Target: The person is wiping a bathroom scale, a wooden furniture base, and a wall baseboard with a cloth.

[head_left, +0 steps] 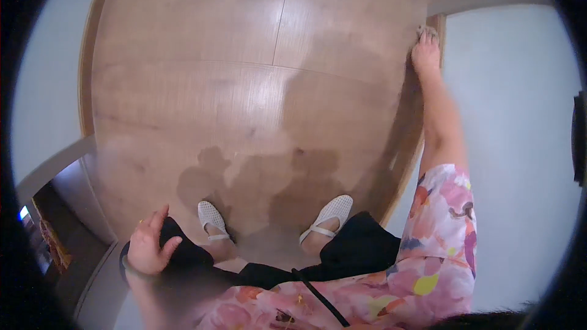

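Note:
My right arm reaches far forward along the right wall. At its end, my right hand (426, 55) is closed on a small crumpled greyish-brown cloth (429, 32), pressed against the wooden baseboard (400, 192) near a wall corner. Part of the cloth is hidden under the fingers. My left hand (148, 245) hangs above my left knee, empty, with fingers stretched out and thumb apart.
Wood-look floor (202, 98) spreads ahead, with my shadow across it. My white shoes (333, 214) stand apart on it. White walls rise at left and right (507, 116). At lower left, a doorway or recess shows dark items (64, 232).

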Demonstrator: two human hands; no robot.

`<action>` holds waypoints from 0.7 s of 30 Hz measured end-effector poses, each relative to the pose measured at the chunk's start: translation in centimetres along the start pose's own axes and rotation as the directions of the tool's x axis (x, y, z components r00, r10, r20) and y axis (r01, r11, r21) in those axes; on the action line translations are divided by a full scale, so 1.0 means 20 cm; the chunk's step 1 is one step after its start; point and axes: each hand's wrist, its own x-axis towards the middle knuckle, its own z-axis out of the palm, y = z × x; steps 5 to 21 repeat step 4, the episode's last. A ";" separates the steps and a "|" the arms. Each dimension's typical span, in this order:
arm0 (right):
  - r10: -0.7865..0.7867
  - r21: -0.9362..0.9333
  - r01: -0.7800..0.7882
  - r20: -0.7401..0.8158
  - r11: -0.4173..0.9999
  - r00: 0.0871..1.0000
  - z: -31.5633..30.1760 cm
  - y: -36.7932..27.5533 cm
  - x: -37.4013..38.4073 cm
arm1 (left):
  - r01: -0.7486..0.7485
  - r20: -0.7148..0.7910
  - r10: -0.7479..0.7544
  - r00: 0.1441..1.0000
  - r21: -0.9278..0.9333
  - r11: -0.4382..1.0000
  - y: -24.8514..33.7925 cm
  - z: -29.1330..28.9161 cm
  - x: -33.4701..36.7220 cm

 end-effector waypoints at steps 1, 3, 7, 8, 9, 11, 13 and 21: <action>0.001 0.013 -0.001 0.008 1.000 1.000 -0.01 0.03 0.05 | 0.003 -0.002 -0.003 1.000 0.004 1.000 -0.01 0.00 -0.02; 0.033 -0.031 -0.034 -0.047 0.999 0.998 0.03 -0.02 0.00 | 0.040 -0.025 -0.041 0.999 -0.024 0.999 -0.01 0.01 -0.07; 0.061 -0.078 -0.069 -0.102 0.995 0.993 0.06 -0.08 -0.03 | 0.038 -0.029 -0.039 0.999 -0.021 0.999 -0.01 0.02 -0.08; 0.061 -0.078 -0.069 -0.102 0.995 0.993 0.06 -0.08 -0.03 | 0.038 -0.029 -0.039 0.999 -0.021 0.999 -0.01 0.02 -0.08; 0.061 -0.078 -0.069 -0.102 0.995 0.993 0.06 -0.08 -0.03 | 0.038 -0.029 -0.039 0.999 -0.021 0.999 -0.01 0.02 -0.08; 0.061 -0.078 -0.069 -0.102 0.995 0.993 0.06 -0.08 -0.03 | 0.038 -0.029 -0.039 0.999 -0.021 0.999 -0.01 0.02 -0.08; 0.061 -0.078 -0.069 -0.102 0.995 0.993 0.06 -0.08 -0.03 | 0.038 -0.029 -0.039 0.999 -0.021 0.999 -0.01 0.02 -0.08; 0.061 -0.078 -0.069 -0.102 0.995 0.993 0.06 -0.08 -0.03 | 0.038 -0.029 -0.039 0.999 -0.021 0.999 -0.01 0.02 -0.08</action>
